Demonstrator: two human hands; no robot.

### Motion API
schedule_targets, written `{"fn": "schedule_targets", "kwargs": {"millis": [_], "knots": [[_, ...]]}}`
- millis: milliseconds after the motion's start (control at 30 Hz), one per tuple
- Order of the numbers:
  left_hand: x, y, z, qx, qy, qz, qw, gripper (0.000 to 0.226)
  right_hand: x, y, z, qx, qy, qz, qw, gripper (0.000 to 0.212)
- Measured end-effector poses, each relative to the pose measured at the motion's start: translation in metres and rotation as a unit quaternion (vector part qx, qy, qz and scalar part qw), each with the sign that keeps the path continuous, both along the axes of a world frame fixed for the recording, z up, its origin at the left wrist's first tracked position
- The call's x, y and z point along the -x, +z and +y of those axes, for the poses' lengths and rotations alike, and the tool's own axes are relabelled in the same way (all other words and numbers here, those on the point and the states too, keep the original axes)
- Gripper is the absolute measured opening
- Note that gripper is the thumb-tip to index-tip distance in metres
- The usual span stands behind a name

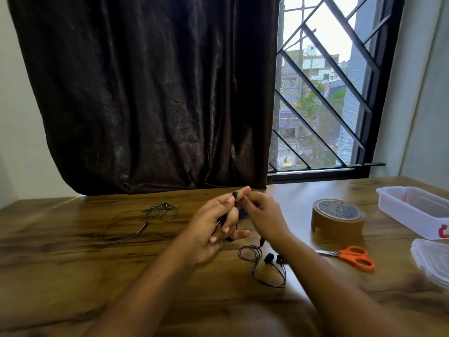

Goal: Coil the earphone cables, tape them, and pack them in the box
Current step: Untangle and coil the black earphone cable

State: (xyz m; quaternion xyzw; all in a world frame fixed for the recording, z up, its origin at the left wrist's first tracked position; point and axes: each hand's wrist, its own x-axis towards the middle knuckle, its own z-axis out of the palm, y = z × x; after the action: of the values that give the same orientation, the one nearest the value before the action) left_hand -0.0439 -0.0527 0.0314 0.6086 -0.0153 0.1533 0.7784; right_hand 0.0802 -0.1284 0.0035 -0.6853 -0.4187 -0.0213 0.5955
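Left hand (218, 224) pinches the earphone (268, 258), its cable looped at the fingertips; right hand (263, 215) pinches the same cable beside it. Its buds lie on the near table (121, 276); tape (337, 221) and box (410, 211) stand right.

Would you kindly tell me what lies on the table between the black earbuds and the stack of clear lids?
The orange-handled scissors lie there, as the head view shows.

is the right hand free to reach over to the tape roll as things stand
Reach, probably yes: nothing lies between the right hand and the tape roll. But its grip seems busy on the black earphone cable, shared with the left hand.
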Motion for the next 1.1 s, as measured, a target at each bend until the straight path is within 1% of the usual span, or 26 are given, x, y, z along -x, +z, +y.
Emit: {"fn": "schedule_targets", "kwargs": {"millis": [67, 133, 200, 267, 300, 367, 400, 467, 533, 567, 600, 700, 767, 833, 900, 1000, 1100], "knots": [[-0.004, -0.001, 0.002, 0.027, 0.052, -0.032, 0.998, 0.037, 0.008, -0.007, 0.008, 0.042, 0.045, 0.001, 0.998, 0.029], [-0.007, -0.001, 0.007, 0.043, 0.122, -0.061, 0.99, 0.036, 0.016, -0.01, 0.015, 0.062, 0.087, -0.001, 0.994, 0.027], [-0.007, 0.0, 0.015, 0.055, 0.179, -0.09, 0.978, 0.035, 0.022, -0.008, 0.018, 0.083, 0.104, -0.004, 0.991, 0.028], [-0.007, 0.001, 0.026, 0.061, 0.225, -0.115, 0.965, 0.031, 0.027, -0.005, 0.017, 0.124, 0.127, -0.012, 0.984, 0.027], [-0.008, 0.001, 0.031, 0.057, 0.249, -0.117, 0.96, 0.033, 0.029, -0.005, 0.016, 0.149, 0.138, -0.019, 0.979, 0.025], [-0.01, -0.001, 0.039, 0.012, 0.291, -0.1, 0.951, 0.038, 0.031, -0.007, 0.016, 0.195, 0.151, -0.05, 0.968, 0.02], [-0.01, -0.002, 0.04, -0.02, 0.301, -0.088, 0.949, 0.04, 0.033, -0.007, 0.015, 0.217, 0.152, -0.075, 0.961, 0.02], [-0.009, -0.006, 0.041, -0.099, 0.329, -0.049, 0.938, 0.051, 0.036, -0.005, 0.014, 0.251, 0.156, -0.129, 0.947, 0.022], [-0.008, -0.008, 0.044, -0.218, 0.341, 0.003, 0.914, 0.04, 0.039, 0.001, 0.01, 0.237, 0.174, -0.154, 0.943, 0.02], [-0.007, -0.009, 0.046, -0.266, 0.324, 0.032, 0.907, 0.04, 0.04, 0.005, 0.008, 0.215, 0.177, -0.167, 0.946, 0.021], [-0.007, -0.011, 0.048, -0.29, 0.295, 0.05, 0.909, 0.043, 0.04, 0.009, 0.007, 0.188, 0.172, -0.183, 0.949, 0.021], [-0.001, -0.01, 0.036, -0.3, 0.161, 0.111, 0.934, 0.033, 0.028, 0.014, 0.002, 0.119, 0.13, -0.21, 0.962, 0.015], [0.0, -0.01, 0.029, -0.259, 0.089, 0.122, 0.954, 0.034, 0.018, 0.015, -0.003, 0.076, 0.109, -0.194, 0.972, 0.01], [0.001, -0.01, 0.028, -0.184, 0.056, 0.121, 0.974, 0.033, 0.01, 0.019, -0.011, 0.021, 0.079, -0.166, 0.983, 0.011], [0.001, -0.009, 0.028, -0.099, 0.026, 0.127, 0.987, 0.034, 0.004, 0.022, -0.016, -0.015, 0.048, -0.135, 0.99, 0.013], [0.003, -0.005, 0.025, -0.027, -0.03, 0.114, 0.993, 0.037, -0.002, 0.021, -0.016, -0.03, -0.011, -0.135, 0.99, 0.015], [0.004, -0.001, 0.026, 0.017, -0.042, 0.076, 0.996, 0.035, -0.006, 0.013, -0.013, -0.021, -0.031, -0.143, 0.989, 0.02]]}}
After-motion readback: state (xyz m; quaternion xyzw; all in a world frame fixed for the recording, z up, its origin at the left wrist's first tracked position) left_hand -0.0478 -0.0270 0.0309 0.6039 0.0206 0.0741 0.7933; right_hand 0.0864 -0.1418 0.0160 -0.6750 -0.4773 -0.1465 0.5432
